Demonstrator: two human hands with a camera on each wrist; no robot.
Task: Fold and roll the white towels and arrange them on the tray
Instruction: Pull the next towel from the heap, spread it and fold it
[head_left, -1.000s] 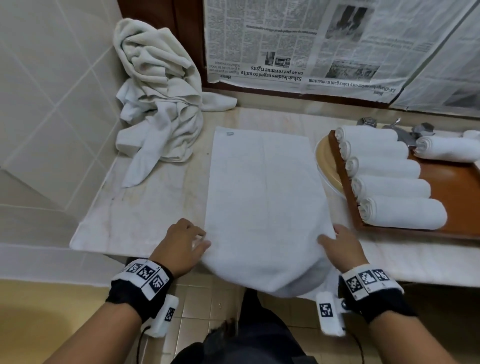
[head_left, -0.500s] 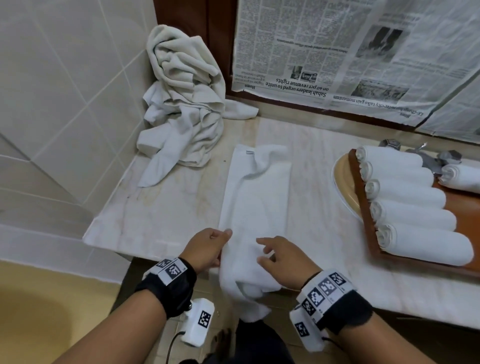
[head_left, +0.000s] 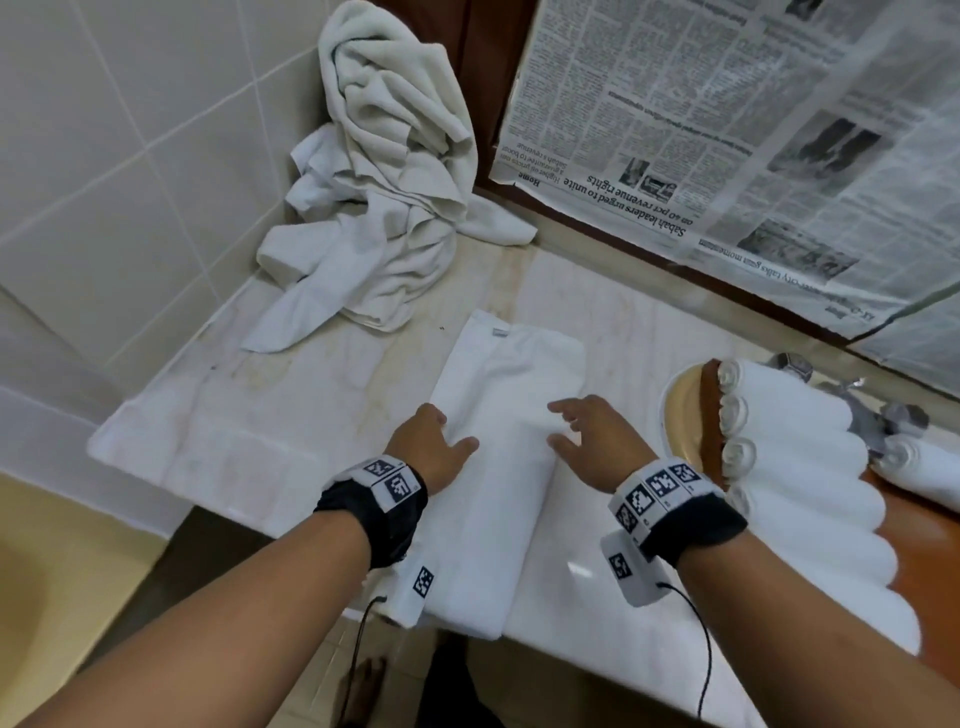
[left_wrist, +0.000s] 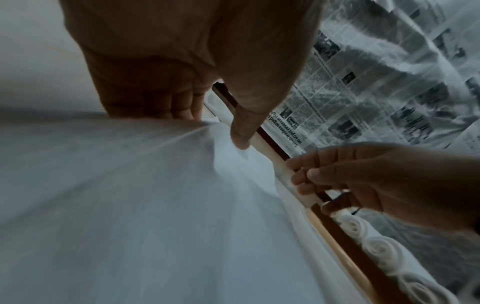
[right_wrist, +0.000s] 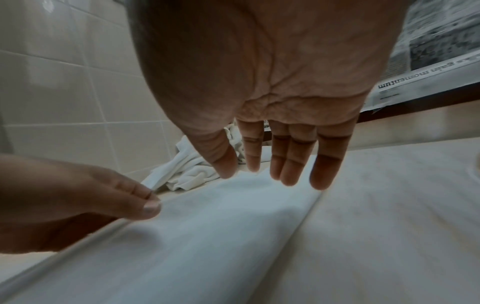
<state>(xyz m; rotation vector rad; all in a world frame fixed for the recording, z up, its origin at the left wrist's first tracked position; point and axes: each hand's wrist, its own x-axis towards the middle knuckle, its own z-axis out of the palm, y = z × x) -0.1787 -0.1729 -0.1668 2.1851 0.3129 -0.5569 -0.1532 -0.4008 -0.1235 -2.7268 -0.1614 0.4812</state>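
Under open right hand (right_wrist: 259, 86), towel (right_wrist: 221, 236)

**Soft indoor light, blur in the wrist views**

The head view is evenly lit and fairly sharp, with wide-angle bending at the edges and a small glare spot on the countertop (head_left: 579, 569). Both wrist views are dimmer, bluish and grainy; the folded towel (left_wrist: 155, 205) smears in the lower frame, and the palms are shadowed.
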